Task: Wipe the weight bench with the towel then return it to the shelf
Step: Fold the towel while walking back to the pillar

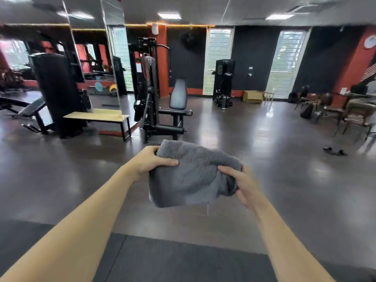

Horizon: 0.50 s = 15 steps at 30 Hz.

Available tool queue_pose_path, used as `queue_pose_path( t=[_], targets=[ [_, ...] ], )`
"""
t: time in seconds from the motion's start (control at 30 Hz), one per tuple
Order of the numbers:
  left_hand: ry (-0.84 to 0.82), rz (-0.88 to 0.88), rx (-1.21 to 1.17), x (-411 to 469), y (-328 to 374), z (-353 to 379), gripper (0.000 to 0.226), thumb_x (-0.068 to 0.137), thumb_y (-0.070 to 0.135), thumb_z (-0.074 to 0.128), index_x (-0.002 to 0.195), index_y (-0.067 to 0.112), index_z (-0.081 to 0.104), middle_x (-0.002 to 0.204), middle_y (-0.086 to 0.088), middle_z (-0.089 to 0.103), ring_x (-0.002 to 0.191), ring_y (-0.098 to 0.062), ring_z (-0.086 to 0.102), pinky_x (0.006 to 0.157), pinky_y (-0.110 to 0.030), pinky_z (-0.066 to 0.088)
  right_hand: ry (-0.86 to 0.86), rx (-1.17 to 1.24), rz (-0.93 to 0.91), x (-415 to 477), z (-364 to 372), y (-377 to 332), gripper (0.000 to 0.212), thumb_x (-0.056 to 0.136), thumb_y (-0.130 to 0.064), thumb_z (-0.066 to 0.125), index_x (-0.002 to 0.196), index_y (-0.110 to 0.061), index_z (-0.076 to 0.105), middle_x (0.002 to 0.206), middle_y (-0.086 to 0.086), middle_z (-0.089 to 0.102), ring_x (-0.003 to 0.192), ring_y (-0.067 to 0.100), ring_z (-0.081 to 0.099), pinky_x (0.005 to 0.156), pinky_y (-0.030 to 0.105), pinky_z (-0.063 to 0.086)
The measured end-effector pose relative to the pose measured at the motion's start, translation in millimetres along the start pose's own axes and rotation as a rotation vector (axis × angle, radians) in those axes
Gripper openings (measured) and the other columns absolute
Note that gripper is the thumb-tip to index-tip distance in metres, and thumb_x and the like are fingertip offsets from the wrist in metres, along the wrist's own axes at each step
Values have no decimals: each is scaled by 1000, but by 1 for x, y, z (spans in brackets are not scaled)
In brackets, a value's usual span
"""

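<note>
Both hands up front gripping the bunched grey towel [193,176] mid-air: left hand [150,161] clamped on its left edge, right hand [242,184] on its right. Weight bench [179,102] sits farther back, slightly left.

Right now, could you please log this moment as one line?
towel: bunched, midair | left hand: gripping | right hand: gripping | shelf: unseen

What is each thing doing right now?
Grey terry towel: bunched, held up off the floor.
Left hand: gripping the towel's left edge.
Right hand: gripping its right edge.
Wooden-topped bench with black legs: bare, standing by the mirror.
</note>
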<state>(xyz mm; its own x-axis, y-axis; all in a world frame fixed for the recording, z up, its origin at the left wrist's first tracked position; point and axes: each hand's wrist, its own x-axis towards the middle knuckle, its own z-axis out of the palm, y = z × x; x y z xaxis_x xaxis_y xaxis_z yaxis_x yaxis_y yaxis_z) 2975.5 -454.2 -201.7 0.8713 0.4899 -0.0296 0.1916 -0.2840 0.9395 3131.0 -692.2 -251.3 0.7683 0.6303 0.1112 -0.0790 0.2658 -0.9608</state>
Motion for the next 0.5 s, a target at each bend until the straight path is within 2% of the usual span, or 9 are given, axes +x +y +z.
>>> queue_pose_path(
  t=[0.1, 0.17, 0.23, 0.33, 0.43, 0.5],
  targets=[
    [47, -128, -52, 43, -29, -23, 66, 54, 46, 96, 108, 15, 75, 106, 0, 80, 108, -21, 73, 102, -39, 54, -75, -271, -124, 83, 20, -16, 19, 78, -5, 80, 92, -16, 74, 91, 9, 77, 87, 25, 72, 79, 36, 58],
    [64, -213, -137, 68, -37, -34, 79, 50, 52, 93, 113, 10, 72, 108, -2, 80, 111, -23, 72, 102, -40, 54, -128, -400, -171, 134, 39, -26, 19, 74, -12, 84, 89, -18, 74, 88, 5, 77, 81, 15, 73, 73, 29, 58],
    [137, -256, -197, 91, -43, -45, 71, 63, 55, 82, 114, 8, 71, 109, -4, 79, 110, -23, 72, 95, -36, 57, -206, -487, -173, 181, 59, -31, 15, 78, -8, 82, 91, -13, 75, 83, -1, 76, 71, 2, 70, 66, 21, 55],
    [284, -272, -314, 117, -56, -75, 50, 88, 54, 66, 109, 9, 71, 106, -3, 79, 104, -19, 73, 79, -28, 59, -278, -555, -164, 247, 94, -28, 18, 78, -15, 84, 95, -15, 79, 85, -1, 80, 77, 8, 73, 71, 27, 58],
    [432, -287, -399, 126, -81, -122, 51, 91, 54, 63, 110, 8, 73, 111, -5, 79, 108, -19, 73, 91, -32, 56, -368, -461, -94, 299, 141, -6, 16, 81, -11, 81, 97, -14, 79, 88, 4, 80, 80, 17, 75, 68, 31, 59],
    [505, -291, -424, 124, -99, -160, 48, 92, 52, 62, 110, 9, 73, 113, -7, 78, 106, -19, 73, 89, -34, 58, -424, -423, -58, 329, 181, 16, 19, 84, -7, 78, 102, -11, 76, 93, 8, 79, 84, 19, 75, 70, 32, 59]
  ],
)
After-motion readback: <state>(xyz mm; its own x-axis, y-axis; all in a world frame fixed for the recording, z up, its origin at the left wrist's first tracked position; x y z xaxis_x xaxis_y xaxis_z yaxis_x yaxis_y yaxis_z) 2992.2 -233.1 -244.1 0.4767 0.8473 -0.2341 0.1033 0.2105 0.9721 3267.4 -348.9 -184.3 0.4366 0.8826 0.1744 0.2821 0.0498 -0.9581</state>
